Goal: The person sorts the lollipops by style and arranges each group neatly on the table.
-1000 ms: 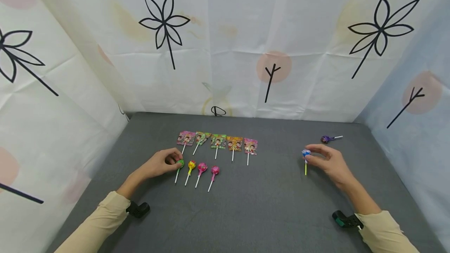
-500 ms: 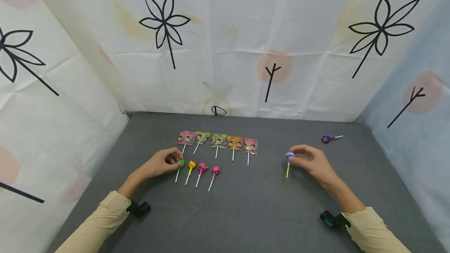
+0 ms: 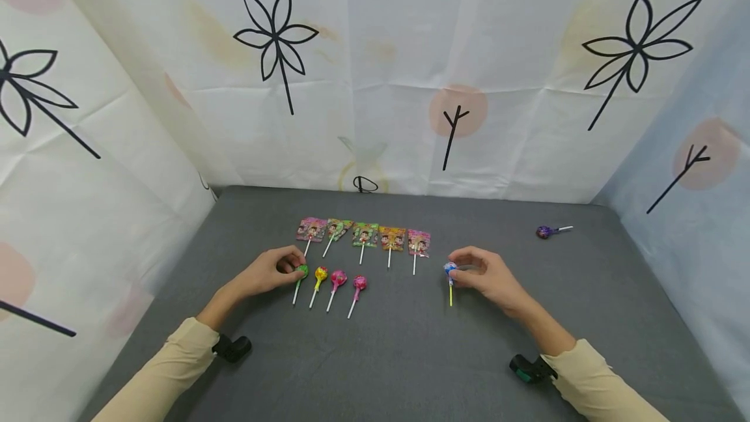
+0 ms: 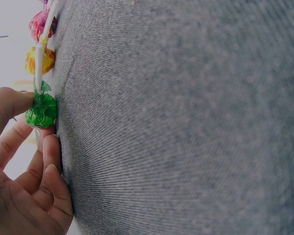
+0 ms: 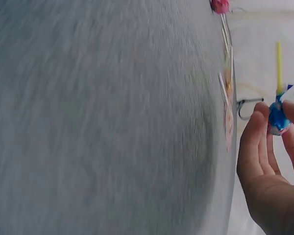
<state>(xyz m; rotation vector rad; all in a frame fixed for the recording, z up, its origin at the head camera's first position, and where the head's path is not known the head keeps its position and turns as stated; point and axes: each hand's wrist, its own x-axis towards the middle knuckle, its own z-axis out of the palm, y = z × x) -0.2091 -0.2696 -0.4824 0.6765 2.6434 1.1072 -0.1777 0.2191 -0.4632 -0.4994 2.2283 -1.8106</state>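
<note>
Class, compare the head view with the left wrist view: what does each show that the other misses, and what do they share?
Only the head view shows the right hand pinching the blue lollipop, the five flat lollipops and the purple lollipop. Only the left wrist view shows, close up, the fingertips touching the wrapper. Both show the left hand at the green lollipop on the grey table.

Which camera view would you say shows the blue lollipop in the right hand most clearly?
The right wrist view: the blue lollipop fills more of the picture, pinched at its wrapped head by the right hand, yellow stick pointing away. The head view shows it small beside the row of lollipops. The left wrist view misses it.
</note>
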